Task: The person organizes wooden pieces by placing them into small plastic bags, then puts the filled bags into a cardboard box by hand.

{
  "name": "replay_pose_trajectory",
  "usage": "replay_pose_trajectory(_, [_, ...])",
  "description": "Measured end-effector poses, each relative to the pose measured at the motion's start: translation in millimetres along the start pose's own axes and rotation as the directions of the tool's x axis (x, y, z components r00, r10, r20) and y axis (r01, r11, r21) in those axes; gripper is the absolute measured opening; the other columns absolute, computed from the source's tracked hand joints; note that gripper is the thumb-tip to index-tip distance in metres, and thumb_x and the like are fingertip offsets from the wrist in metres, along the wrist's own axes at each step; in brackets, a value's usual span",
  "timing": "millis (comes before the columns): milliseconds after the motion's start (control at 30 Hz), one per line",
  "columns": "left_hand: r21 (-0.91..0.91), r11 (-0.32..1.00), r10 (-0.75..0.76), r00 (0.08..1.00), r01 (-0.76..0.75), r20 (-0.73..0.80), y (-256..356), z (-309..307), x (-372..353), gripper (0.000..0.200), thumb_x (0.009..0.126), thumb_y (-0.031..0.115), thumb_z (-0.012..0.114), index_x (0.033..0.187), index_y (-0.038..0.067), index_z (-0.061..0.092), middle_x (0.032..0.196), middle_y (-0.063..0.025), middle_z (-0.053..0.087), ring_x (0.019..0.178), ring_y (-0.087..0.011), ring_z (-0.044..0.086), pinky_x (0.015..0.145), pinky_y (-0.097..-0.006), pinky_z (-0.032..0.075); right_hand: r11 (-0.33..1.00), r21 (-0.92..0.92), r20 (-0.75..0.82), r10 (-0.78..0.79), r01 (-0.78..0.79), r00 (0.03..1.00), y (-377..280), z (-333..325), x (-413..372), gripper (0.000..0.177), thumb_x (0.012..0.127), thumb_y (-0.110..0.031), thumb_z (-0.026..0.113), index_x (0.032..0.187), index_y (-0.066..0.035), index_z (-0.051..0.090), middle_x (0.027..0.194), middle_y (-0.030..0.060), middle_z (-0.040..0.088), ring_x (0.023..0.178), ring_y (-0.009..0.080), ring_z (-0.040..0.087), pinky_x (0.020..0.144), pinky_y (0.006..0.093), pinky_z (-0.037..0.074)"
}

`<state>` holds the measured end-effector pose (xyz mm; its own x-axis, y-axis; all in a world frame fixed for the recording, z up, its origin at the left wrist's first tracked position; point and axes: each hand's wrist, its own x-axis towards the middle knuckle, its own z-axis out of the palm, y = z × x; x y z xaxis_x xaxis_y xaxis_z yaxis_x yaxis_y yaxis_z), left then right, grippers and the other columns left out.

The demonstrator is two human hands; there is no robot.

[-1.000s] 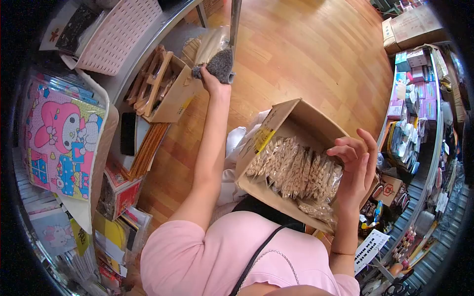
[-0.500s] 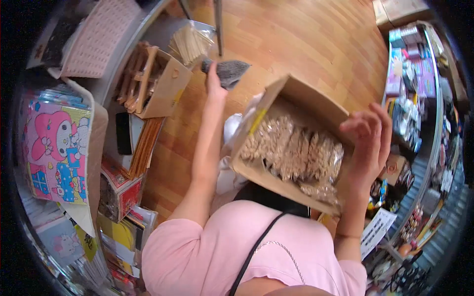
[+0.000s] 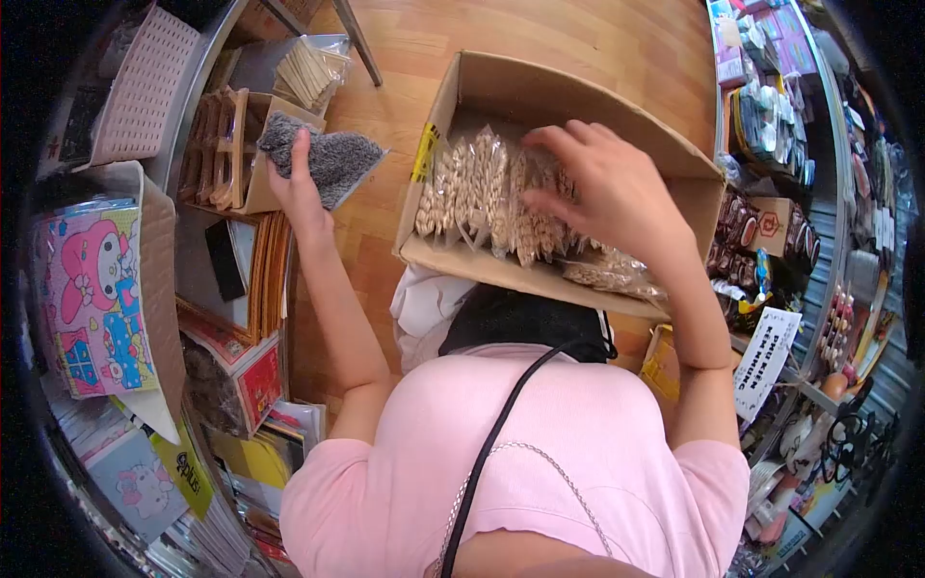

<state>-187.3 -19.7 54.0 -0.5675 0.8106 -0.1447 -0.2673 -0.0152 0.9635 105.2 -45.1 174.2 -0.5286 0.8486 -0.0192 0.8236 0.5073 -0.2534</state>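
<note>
My left hand grips a fuzzy grey cloth, thumb on top, out to the left beside the shelf. In front of me is an open cardboard box, with beige, braided-looking pieces in clear plastic packets lined up inside. Over the packets hovers my right hand, its fingers bent and the thumb apart from them. Whether its fingertips touch a packet cannot be made out.
On the left shelf are a small carton of wooden pieces, picture frames, a black phone and a colourful cartoon pack. A right-hand shelf holds packaged goods and a printed sign. Wooden floor lies beyond.
My right hand has come from the box's right edge to over the packets. My left hand has shifted left with the cloth. The box now appears higher and more level.
</note>
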Motion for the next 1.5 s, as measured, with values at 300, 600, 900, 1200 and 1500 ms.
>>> replay_pose_trajectory(300, [0.081, 0.997, 0.01, 0.996, -0.003, -0.085, 15.3, 8.6, -38.8, 0.041, 0.08, 0.018, 0.066, 0.114, 0.001, 0.051, 0.105, -0.0076, 0.057, 0.091, -0.0165, 0.057, 0.077, -0.0293, 0.047, 0.997, -0.06, -0.043, -0.056, 0.053, 0.998, 8.1, -2.8, -19.0, 0.04, 0.071, -0.032, 0.068, 0.1, -0.008, 0.055, 0.086, 0.0102, 0.052, 0.087, 0.0281, 0.053, 0.074, 0.0371, 0.044])
replay_pose_trajectory(600, [0.096, 0.987, 0.131, 0.99, -0.125, -0.06, 19.6, -0.4, -41.9, 0.038, 0.08, 0.017, 0.065, 0.112, 0.001, 0.053, 0.103, -0.0085, 0.059, 0.087, -0.0175, 0.059, 0.073, -0.0299, 0.05, 0.988, 0.066, 0.439, 0.098, -0.141, 0.893, 7.6, -31.8, -74.3, 0.026, 0.068, -0.025, 0.07, 0.086, -0.009, 0.061, 0.085, 0.0074, 0.061, 0.077, 0.026, 0.06, 0.068, 0.0367, 0.046])
replay_pose_trajectory(900, [-0.002, 0.996, 0.087, 0.993, -0.087, 0.076, 18.4, -5.6, -36.6, 0.037, 0.079, 0.017, 0.065, 0.111, 0.002, 0.053, 0.101, -0.0086, 0.06, 0.088, -0.018, 0.06, 0.073, -0.0319, 0.053, 0.995, 0.094, 0.202, 0.011, -0.031, 0.979, 8.3, -10.5, -82.8, 0.016, 0.074, -0.021, 0.064, 0.077, -0.006, 0.06, 0.076, 0.0098, 0.058, 0.076, 0.0283, 0.058, 0.067, 0.0387, 0.047])
replay_pose_trajectory(1200, [0.002, 0.999, 0.045, 0.999, -0.045, 0.005, 23.2, -10.9, -36.4, 0.038, 0.079, 0.02, 0.066, 0.11, 0.003, 0.053, 0.103, -0.0088, 0.059, 0.087, -0.0191, 0.06, 0.072, -0.0326, 0.053, 0.884, 0.401, 0.018, 0.255, -0.24, 0.967, 20.5, -38.0, -87.0, 0.023, 0.09, -0.025, 0.049, 0.09, -0.002, 0.048, 0.064, 0.0193, 0.048, 0.058, 0.0382, 0.046, 0.053, 0.0382, 0.039])
replay_pose_trajectory(1500, [-0.013, 0.996, 0.087, 0.994, -0.086, 0.06, 37.2, -7.6, -43.2, 0.037, 0.08, 0.018, 0.064, 0.111, 0.002, 0.052, 0.103, -0.0091, 0.059, 0.087, -0.0189, 0.06, 0.073, -0.0317, 0.052, 0.625, 0.768, -0.496, 0.719, -0.14, 0.487, 82.2, -88.6, -111.5, 0.035, 0.088, -0.03, 0.054, 0.113, -0.004, 0.055, 0.097, 0.0064, 0.063, 0.077, 0.0056, 0.058, 0.065, 0.021, 0.048])
